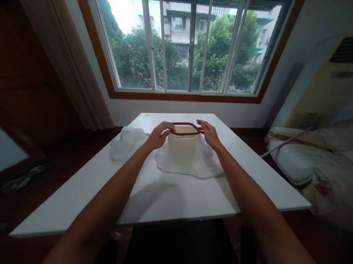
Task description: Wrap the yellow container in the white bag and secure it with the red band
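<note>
A red-brown embroidery hoop (186, 134), rounded and oblong, is held above the table between my two hands. White, thin fabric (189, 158) hangs from it and spreads over the tabletop, its wavy edge towards me. My left hand (160, 136) grips the hoop's left end, fingers over the rim and thumb lower. At the right end, where a short piece sticks out, my right hand (208, 133) holds the rim, with one finger raised. A small purplish mark shows on the fabric beside my right wrist. The fingers' undersides are hidden.
A folded white cloth (128, 143) lies on the white table (172, 202), left of my left hand. Behind the table are a wide window (189, 50) and a curtain (68, 55). On the right, a covered bundle (299, 154) with a stick (285, 142) stands near the table edge.
</note>
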Tool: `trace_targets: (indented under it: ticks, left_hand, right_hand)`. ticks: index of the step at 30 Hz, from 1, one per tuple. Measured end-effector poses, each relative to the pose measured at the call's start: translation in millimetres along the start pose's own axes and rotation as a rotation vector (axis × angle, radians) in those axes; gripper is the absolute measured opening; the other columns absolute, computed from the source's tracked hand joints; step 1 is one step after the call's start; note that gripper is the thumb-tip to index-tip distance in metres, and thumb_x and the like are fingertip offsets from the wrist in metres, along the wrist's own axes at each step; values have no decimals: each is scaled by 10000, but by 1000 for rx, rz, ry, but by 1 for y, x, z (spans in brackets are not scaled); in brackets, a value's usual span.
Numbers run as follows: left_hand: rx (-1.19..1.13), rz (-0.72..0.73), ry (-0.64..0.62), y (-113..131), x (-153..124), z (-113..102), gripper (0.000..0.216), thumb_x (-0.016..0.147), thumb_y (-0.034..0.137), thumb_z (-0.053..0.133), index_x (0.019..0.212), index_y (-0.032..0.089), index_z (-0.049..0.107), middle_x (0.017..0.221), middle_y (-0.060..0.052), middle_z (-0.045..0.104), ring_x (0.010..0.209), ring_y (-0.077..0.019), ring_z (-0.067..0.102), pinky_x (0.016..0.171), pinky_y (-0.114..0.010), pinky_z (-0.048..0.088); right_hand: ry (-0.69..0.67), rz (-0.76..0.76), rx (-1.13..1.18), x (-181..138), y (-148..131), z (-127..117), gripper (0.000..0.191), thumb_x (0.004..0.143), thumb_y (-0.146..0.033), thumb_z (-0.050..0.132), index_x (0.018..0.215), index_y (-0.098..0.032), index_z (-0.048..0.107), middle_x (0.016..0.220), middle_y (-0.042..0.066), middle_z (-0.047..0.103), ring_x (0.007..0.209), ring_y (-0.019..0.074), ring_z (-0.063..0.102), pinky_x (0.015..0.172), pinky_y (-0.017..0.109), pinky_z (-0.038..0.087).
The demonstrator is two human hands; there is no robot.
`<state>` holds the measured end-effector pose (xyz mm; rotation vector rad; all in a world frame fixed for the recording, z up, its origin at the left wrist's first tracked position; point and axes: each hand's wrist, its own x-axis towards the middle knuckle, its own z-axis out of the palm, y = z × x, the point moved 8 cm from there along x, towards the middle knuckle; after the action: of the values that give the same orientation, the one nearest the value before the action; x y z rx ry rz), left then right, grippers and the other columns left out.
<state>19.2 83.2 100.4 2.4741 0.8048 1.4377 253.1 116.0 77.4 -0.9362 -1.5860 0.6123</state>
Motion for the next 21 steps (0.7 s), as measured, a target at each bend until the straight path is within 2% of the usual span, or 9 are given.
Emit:
trace_targets:
  ticks: [2, 5, 11, 14, 18, 21]
  left_hand:
    - [-35, -26, 24, -14, -9, 2, 361, 977, 478, 447, 988, 199, 675, 1198, -125, 643, 1208, -252, 570, 1097, -447, 408]
    - [-94, -103, 69, -26, -19, 3, 344, 971, 471, 464, 1013, 204, 678, 1297, -122, 614, 1322, -260, 506, 1144, -462, 371]
    - [-137, -148, 98, -17, -23, 9, 313, 970, 455, 480, 1034, 209, 663, 1389, -103, 580, 1420, -250, 415, 1204, -501, 291]
    - [-114, -142, 99, -13, -23, 12, 297, 969, 457, 493, 1024, 206, 642, 1392, -118, 578, 1442, -249, 393, 1197, -504, 306]
    - [-47, -96, 68, -6, -23, 16, 236, 930, 436, 575, 905, 203, 605, 1405, -127, 572, 1445, -262, 393, 1193, -512, 316]
    - [-9, -73, 46, 1, -23, 17, 242, 914, 430, 595, 852, 196, 587, 1399, -140, 578, 1424, -274, 423, 1180, -527, 335]
  right_hand:
    - [28, -58, -40, -4, -4, 2, 642, 894, -730, 431, 1096, -195, 721, 1209, 107, 695, 1117, 231, 637, 1013, 394, 490]
    - [70, -154, -104, -13, -9, 3, 533, 909, -667, 481, 944, -209, 751, 1121, 93, 716, 1081, 216, 646, 1005, 371, 492]
    - [136, -378, -116, -30, -29, -3, 368, 942, -493, 551, 815, -201, 735, 941, 81, 723, 928, 193, 670, 895, 362, 525]
    - [160, -408, -119, -33, -35, -6, 323, 943, -441, 562, 792, -201, 717, 889, 72, 710, 868, 185, 664, 835, 350, 532]
    - [177, -413, -132, -35, -38, -7, 322, 944, -413, 557, 745, -194, 685, 827, 58, 682, 806, 175, 643, 788, 337, 528]
    - [209, -386, -147, -29, -36, -8, 311, 951, -418, 539, 795, -196, 690, 882, 63, 689, 858, 179, 643, 796, 335, 531]
